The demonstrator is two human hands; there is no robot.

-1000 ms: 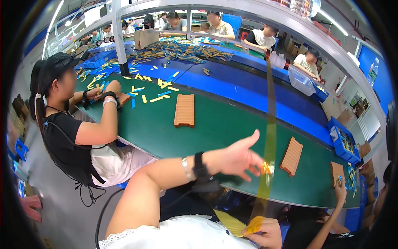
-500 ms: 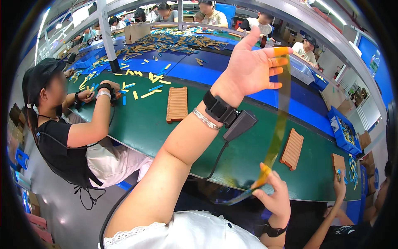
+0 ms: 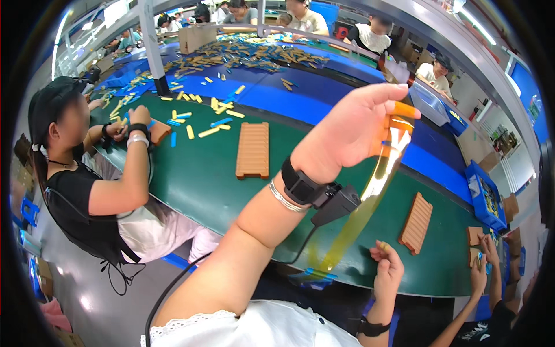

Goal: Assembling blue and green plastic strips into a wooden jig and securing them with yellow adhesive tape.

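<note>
My left hand [image 3: 341,130] is raised over the green table, its fingers curled around the upper end of a long, see-through amber film strip [image 3: 358,217]. Light glares off the strip near those fingers, which look orange through it. The strip slants down to the table's front edge, where its lower end looks blurred beside something blue [image 3: 315,276]. My right hand [image 3: 388,269], loosely bent and apart from the strip, hovers near the front edge with nothing visible in it. Two brown ridged trays, one to the left [image 3: 252,150] and one to the right [image 3: 415,224], lie on the table.
Many yellow and blue strip-shaped pieces [image 3: 231,55] are heaped on the blue surface [image 3: 324,92] beyond, and some lie loose on the green table [image 3: 196,168]. Co-workers sit at left and right. A blue bin [image 3: 484,196] stands at far right; a grey post [image 3: 151,49] rises at left.
My right hand has let go of the strip and moved slightly down. My left hand has turned and lowered a little, its fingers curling in. The strip now hangs further left.
</note>
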